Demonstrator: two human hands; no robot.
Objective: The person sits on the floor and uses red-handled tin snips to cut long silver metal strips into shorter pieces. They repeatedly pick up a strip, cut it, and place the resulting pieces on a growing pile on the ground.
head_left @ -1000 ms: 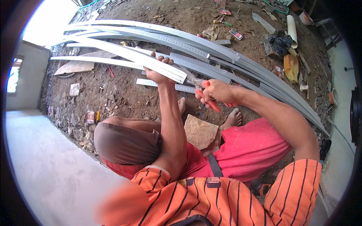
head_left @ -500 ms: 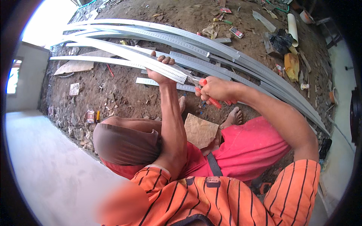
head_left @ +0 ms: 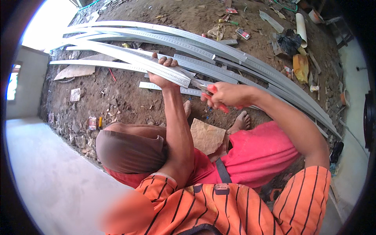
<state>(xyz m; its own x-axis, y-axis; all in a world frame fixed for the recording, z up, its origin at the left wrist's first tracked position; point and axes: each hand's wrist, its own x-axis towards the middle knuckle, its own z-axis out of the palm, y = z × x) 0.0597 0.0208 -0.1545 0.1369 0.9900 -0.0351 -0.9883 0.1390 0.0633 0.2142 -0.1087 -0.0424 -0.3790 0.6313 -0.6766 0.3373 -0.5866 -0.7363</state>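
My left hand (head_left: 161, 81) is closed around a long silver metal channel (head_left: 117, 53), near its cut end, with the fingertips curled over its far edge. The channel runs away to the upper left. In my right hand (head_left: 231, 94) is a pair of tin snips (head_left: 212, 89) with red handles. Their metal jaws meet the near end of the channel; exactly how far they bite into it is too small to tell. My fingers wrap around both handles and hide part of them.
Several more metal channels (head_left: 231, 58) lie across the dirt floor beyond my hands. A flat tan stone-like piece (head_left: 207, 137) rests between my bare feet. At the right are a black plastic bag (head_left: 290, 42), a yellow packet (head_left: 300, 68) and a white tube (head_left: 301, 29). A pale wall ledge (head_left: 39, 156) is at left.
The snips' upper red handle has come slightly lower, closer to the other handle. Both hands and the channel end shift a little left in view; both grips stay the same.
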